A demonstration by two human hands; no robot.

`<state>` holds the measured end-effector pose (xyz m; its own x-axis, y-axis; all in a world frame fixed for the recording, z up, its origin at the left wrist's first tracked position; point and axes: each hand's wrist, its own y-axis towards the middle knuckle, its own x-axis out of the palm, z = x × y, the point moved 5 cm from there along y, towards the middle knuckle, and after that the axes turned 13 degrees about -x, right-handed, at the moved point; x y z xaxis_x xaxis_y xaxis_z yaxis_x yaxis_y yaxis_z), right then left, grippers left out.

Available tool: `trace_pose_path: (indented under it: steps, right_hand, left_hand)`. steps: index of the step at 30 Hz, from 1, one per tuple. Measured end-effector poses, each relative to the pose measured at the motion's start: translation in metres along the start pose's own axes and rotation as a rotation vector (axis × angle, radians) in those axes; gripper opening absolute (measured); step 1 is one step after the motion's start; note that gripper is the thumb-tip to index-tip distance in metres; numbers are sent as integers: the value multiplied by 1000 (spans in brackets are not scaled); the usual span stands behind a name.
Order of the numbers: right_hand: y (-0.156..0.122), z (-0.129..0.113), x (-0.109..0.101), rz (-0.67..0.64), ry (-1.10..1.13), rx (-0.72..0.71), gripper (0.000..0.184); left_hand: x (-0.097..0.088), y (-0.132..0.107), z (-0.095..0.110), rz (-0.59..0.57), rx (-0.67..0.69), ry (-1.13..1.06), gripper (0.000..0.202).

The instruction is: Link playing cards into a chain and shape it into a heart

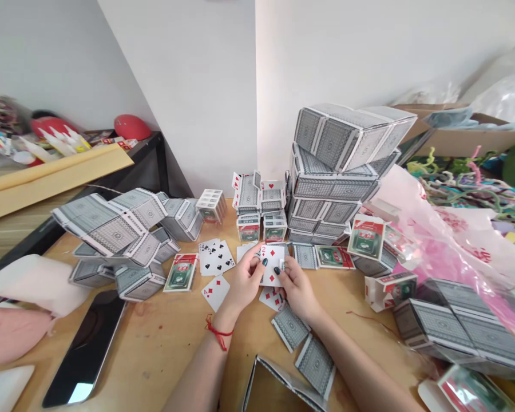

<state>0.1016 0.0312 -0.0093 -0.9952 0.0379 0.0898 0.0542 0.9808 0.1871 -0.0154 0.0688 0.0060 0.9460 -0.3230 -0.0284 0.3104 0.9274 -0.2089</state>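
A two of diamonds playing card (273, 264) faces me, pinched between my left hand (249, 273) and my right hand (298, 286). Both thumbs, with dark nails, press on its front; whether more cards lie behind it I cannot tell. Beneath the hands is another diamond card (271, 298), partly hidden. A four of diamonds (216, 292) lies left of my left wrist, with some spade cards (217, 257) behind it. Face-down cards (290, 327) lie below my right hand. Close to me stands a folded card piece (278, 383), cut off by the frame's bottom edge.
Tall stacked boxes made of cards (332, 183) rise at the back right, and more card blocks (115, 229) stand left. Card packs (181, 272) lie around. A phone (86, 349) is at the left, pink plastic (438, 223) at the right.
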Motion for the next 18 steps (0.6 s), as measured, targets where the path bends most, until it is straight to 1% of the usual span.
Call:
trace_pose_path:
  steps: [3,5,9,14,18]
  right_hand:
    - [1,-5,-1,46,65,-13,51]
    - [2,-6,-1,48,84,-8,57]
    - [4,-5,-3,40,114,10,56]
    - [4,-2,-6,71,93,8,51]
    - [4,-1,-5,84,97,15,49]
  left_hand:
    - [2,1,-2,-10,5,-6,45]
    - [3,1,-3,-10,7,-7,47]
    - [3,3,-7,1,2,6,46]
    - [1,4,-11,29,-18,20,40]
    - [2,4,-11,37,-24,24,37]
